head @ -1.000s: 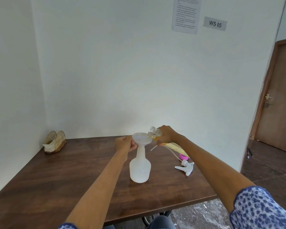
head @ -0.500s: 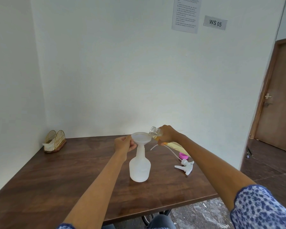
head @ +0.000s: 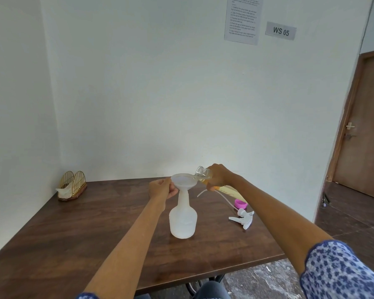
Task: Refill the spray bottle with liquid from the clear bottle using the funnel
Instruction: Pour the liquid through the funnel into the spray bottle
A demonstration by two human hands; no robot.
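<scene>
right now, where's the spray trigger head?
In the head view the spray trigger head lies on the table, right of the spray bottle, just in front of the pink cap, beneath the right forearm.

- Soft, even daylight fills the room; shadows stay faint.
- Wide-angle bending curves the door frame (head: pixel 345 117) at the edge.
- Wall notice (head: pixel 243 19) text is blurry.
</scene>
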